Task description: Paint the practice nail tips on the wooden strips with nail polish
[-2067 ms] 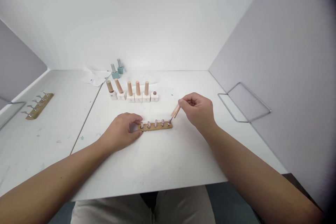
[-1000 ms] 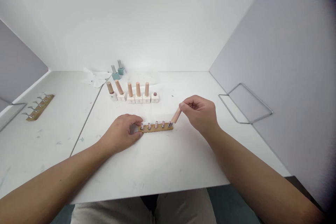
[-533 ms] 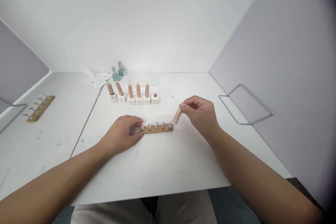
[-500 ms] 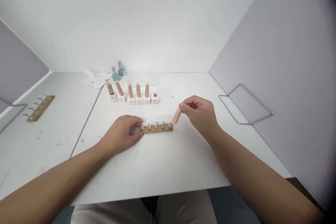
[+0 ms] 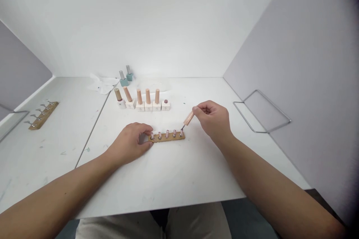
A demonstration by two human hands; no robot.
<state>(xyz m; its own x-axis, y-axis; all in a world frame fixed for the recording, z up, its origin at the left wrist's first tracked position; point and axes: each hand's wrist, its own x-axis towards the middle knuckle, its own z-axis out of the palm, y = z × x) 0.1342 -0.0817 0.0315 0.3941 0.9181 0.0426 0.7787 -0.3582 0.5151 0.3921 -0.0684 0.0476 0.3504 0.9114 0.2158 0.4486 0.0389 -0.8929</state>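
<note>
Lifted a little since half a second ago: right hand [image 5: 214, 119] sits higher and the peach cylindrical brush cap [image 5: 189, 118] has risen with it, so the thin dark brush stem below it shows now. Left hand and strip unchanged.

- Right hand: thumb and fingertips pinched shut on the upper end of the brush cap. Cap's long axis is tilted, upper end toward the right hand, brush end pointing down and left.
- Brush tip sits at or just above the rightmost small nail tip [image 5: 181, 133]; contact too fine to tell.
- Narrow tan wooden strip [image 5: 168, 139] lies flat on the white table [image 5: 174, 179], long axis left to right, in front of the person, between the hands. Five small nail tips stand on it in a row.
- Left hand [image 5: 129, 143]: palm down, fingertips closed on the strip's left end.

Farther back:
- row of white square bottles with peach caps [image 5: 140, 101], the rightmost one, an uncapped white bottle [image 5: 165, 104]
- two teal bottles with grey caps [image 5: 125, 76]
- crumpled white tissue [image 5: 102, 84]
- second wooden strip [image 5: 42, 114], far left
- bent wire frame [image 5: 260, 110], right
</note>
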